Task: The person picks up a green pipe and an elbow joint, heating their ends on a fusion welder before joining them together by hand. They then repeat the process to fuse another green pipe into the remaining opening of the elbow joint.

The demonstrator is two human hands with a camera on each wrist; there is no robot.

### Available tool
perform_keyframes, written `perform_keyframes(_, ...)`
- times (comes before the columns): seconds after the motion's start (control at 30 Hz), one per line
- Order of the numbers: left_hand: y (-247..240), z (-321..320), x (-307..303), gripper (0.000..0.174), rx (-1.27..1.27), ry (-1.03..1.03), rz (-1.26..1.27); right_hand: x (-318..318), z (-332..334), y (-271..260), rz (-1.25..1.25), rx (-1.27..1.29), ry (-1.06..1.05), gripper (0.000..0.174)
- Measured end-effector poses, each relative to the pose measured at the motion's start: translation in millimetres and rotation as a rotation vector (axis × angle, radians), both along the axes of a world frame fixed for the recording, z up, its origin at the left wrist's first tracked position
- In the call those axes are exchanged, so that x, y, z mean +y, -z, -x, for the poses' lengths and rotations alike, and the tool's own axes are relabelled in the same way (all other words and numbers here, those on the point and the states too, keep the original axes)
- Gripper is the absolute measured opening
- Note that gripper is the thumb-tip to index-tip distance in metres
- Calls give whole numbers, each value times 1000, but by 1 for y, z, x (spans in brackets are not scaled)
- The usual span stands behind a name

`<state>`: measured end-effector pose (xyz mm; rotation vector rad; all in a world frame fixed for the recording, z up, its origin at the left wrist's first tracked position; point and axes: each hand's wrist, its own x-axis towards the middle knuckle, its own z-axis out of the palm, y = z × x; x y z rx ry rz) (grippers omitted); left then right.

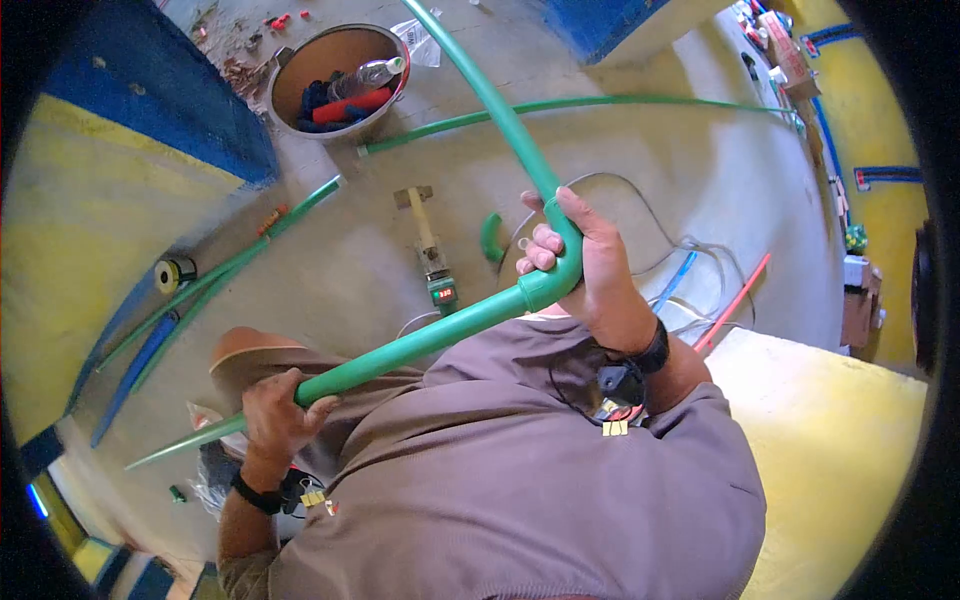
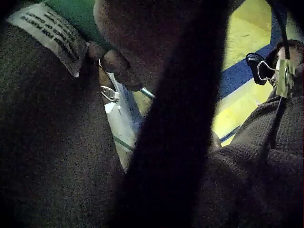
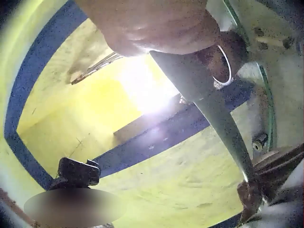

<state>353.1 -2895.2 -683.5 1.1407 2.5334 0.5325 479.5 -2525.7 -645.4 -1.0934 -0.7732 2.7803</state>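
A green pipe (image 1: 420, 345) lies across the person's lap and meets an elbow fitting (image 1: 566, 262), from which a second green pipe (image 1: 500, 110) rises away. The right hand (image 1: 590, 255) grips the elbow, its fingers curled round the bend; in the right wrist view this hand (image 3: 161, 28) is above the pipe (image 3: 218, 118). The left hand (image 1: 278, 415) holds the first pipe near its lower left part, thumb along it. In the left wrist view the left hand (image 2: 137, 33) is dark, with green pipe (image 2: 80, 16) beside it.
A heating tool with a red display (image 1: 442, 292) stands on the floor ahead, near a curved green piece (image 1: 492, 238). Beyond are a bucket (image 1: 285, 95) holding a bottle and a long green pipe (image 1: 620, 101). More pipes (image 1: 215, 275) and a spool (image 1: 175, 274) lie left, a cable (image 1: 650, 215) right.
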Motion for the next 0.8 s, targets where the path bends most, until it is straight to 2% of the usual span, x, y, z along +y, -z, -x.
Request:
perform_keyframes(0.03,0,0,1,49,26,13,29,-3,1,3,-8,43,65,44)
perform_keyframes(0.07,1,0,0,49,49,26,58,-7,2,2,-15,31,48,44)
perform_keyframes(0.13,1,-1,0,49,55,19,15,-14,4,-3,-80,-44,150,40)
perform_keyframes(0.2,2,-2,0,50,87,-6,-61,-13,6,-3,-81,-48,138,39)
perform_keyframes(0.23,1,1,1,51,80,39,49,-13,6,-2,-64,-35,149,38)
perform_keyframes(0.27,2,0,1,51,69,21,45,-10,4,1,-69,-46,131,38)
perform_keyframes(0.33,4,1,0,52,61,42,22,-4,-2,5,-27,80,44,44)
perform_keyframes(0.47,1,1,2,52,38,30,58,-14,-4,-5,-216,-58,52,54)
perform_keyframes(0.53,-1,1,3,51,21,18,-11,-12,-19,11,-368,56,-263,79)
perform_keyframes(0.57,-2,1,3,51,17,13,-15,-18,-23,11,-57,109,-199,89)
perform_keyframes(0.6,-4,1,3,51,10,13,5,-16,-25,15,-58,105,-203,89)
perform_keyframes(0.67,-4,1,3,51,0,13,24,-12,-31,28,-163,266,-383,89)
perform_keyframes(0.8,-4,1,4,51,-3,18,25,-13,-30,29,-217,193,-334,86)
